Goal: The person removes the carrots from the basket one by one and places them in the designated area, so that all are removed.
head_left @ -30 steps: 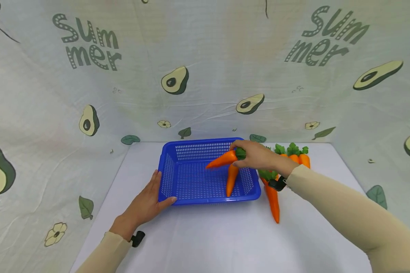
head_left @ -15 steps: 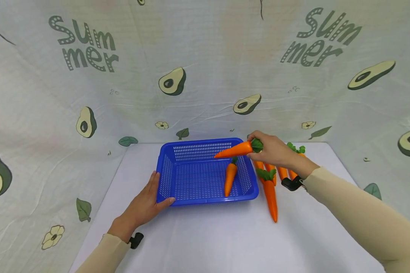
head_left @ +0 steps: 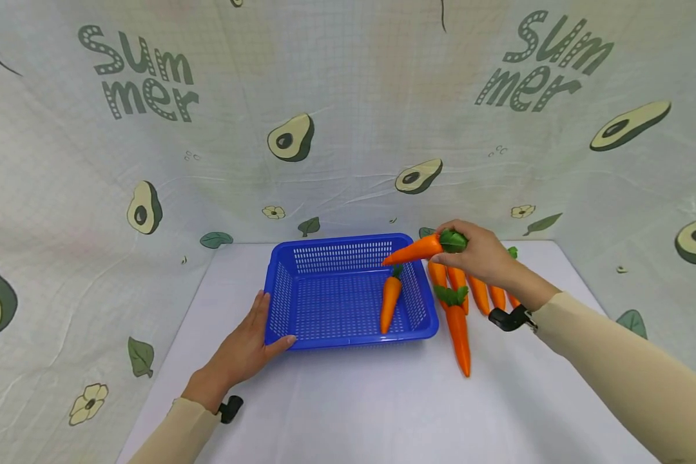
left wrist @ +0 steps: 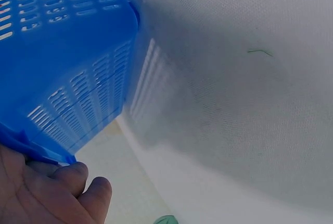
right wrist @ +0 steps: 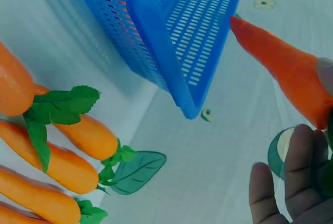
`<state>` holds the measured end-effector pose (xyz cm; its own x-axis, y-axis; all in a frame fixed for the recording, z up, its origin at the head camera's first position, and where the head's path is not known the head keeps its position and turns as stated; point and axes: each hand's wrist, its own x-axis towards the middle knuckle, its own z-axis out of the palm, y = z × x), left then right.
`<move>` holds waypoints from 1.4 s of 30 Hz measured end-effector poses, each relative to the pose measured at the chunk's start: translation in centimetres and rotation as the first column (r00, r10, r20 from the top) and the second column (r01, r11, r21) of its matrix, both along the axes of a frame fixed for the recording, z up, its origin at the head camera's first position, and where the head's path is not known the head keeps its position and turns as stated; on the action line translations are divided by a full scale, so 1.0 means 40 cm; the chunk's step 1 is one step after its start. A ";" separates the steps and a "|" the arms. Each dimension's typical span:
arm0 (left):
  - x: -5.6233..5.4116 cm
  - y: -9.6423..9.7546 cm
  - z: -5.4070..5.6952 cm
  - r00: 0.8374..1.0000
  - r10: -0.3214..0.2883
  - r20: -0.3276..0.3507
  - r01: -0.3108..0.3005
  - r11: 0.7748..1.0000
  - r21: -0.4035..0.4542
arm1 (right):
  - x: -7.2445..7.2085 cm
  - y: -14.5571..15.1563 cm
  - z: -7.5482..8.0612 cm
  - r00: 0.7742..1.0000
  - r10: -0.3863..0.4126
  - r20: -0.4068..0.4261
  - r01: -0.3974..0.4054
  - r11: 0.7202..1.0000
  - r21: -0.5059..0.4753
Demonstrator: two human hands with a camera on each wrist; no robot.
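A carrot point(head_left: 414, 249) with a green leafy top is pinched in my right hand point(head_left: 478, 253), raised above the right rear rim of the blue basket point(head_left: 348, 341). Its tip points left, over the basket. In the right wrist view the thumb presses this carrot point(right wrist: 283, 67). My left hand point(head_left: 240, 345) rests on the basket's front left corner, fingers fairly straight along the side and thumb across the front rim. Inside the basket, toward the right, lies another carrot point(head_left: 390, 303). The left wrist view shows the left fingers point(left wrist: 73, 179) touching the rim.
Right of the basket, a carrot point(head_left: 458, 335) lies pointing toward me. Behind it several more carrots point(head_left: 478, 293) lie in a row, partly hidden by the right hand and forearm. A cloth backdrop point(head_left: 348, 129) printed with avocados rises behind the white table point(head_left: 348, 412).
My right hand has moved right with the carrot, from over the basket's inside to its right rim. The left hand and the carrot in the basket have stayed put.
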<state>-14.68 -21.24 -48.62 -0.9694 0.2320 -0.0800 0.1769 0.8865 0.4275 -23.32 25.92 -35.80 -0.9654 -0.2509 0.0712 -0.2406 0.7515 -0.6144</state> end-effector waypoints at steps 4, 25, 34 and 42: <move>-0.001 0.000 -0.002 1.000 -0.002 -0.001 0.002 1.000 -0.004 | 0.003 0.013 -0.001 1.000 -0.015 -0.013 0.014 0.999 -0.030; -0.002 0.000 0.000 1.000 -0.004 0.009 0.003 1.000 0.022 | 0.032 0.065 -0.020 0.997 -0.078 -0.005 0.076 0.985 -0.152; -0.002 -0.002 0.000 1.000 0.000 0.019 0.000 1.000 0.027 | 0.042 0.090 -0.039 0.990 -0.119 -0.079 0.108 0.985 -0.134; -0.001 0.000 0.004 1.000 0.000 0.028 -0.001 1.000 0.030 | 0.055 0.109 -0.056 0.976 -0.206 -0.066 0.202 0.977 -0.069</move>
<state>-14.73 -21.25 -48.47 -0.9670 0.2340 -0.1004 0.1637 0.8734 0.4587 -21.13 30.29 -38.04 -0.9876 -0.0423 0.1513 -0.1314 0.7508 -0.6473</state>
